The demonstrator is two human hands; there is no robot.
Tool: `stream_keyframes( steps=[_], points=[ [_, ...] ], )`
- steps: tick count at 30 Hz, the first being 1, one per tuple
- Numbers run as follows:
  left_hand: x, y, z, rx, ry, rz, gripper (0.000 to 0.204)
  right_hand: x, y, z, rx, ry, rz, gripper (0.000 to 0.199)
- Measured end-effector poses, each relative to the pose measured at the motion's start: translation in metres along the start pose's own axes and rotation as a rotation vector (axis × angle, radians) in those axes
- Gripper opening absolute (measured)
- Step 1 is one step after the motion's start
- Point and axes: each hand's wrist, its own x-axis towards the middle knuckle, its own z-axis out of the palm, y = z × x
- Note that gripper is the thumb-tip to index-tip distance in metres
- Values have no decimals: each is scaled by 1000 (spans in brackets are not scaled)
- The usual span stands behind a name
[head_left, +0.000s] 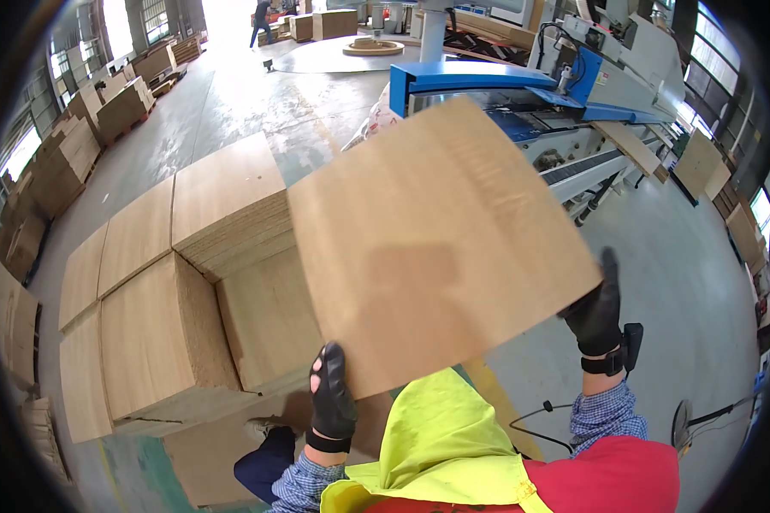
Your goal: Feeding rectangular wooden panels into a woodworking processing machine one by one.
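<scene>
A square wooden board is held up tilted in front of me, its light-brown face toward me. My left hand, in a black glove with bare skin showing through it, is closed on the board's near left corner. At the right corner, my right hand, also black-gloved, grips the edge; some of its fingers are hidden behind the board. Left of the board are several stacks of similar boards. One lower stack among them lies partly behind the held board.
A blue and white machine with a conveyor frame stands ahead to the right. More board piles line the left wall. A person is far off at the top. A black cable shows beside my right arm.
</scene>
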Motion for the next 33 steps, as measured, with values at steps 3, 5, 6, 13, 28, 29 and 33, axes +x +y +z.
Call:
stream_keyframes(
  steps=[3,5,6,13,28,29,33],
  points=[
    [61,46,11,74,-44,153,47,2,12,49,321,435,-153,60],
    [95,67,35,-80,10,188,36,-6,42,55,438,228,-25,55],
    [104,79,55,-581,-45,-36,34,-14,53,67,355,71,1,53],
    [82,-49,140,-511,-207,-69,56,29,49,100,156,344,-20,53],
    [-108,-243,41,1011,-789,-629,97,92,-3,-58,-139,651,-211,43],
    [-113,-247,43,1017,-784,-637,97,94,-4,-65,-146,661,-248,41],
    [-157,-259,55,1074,-547,-454,57,108,-1,-75,-181,693,-248,39]
  ],
)
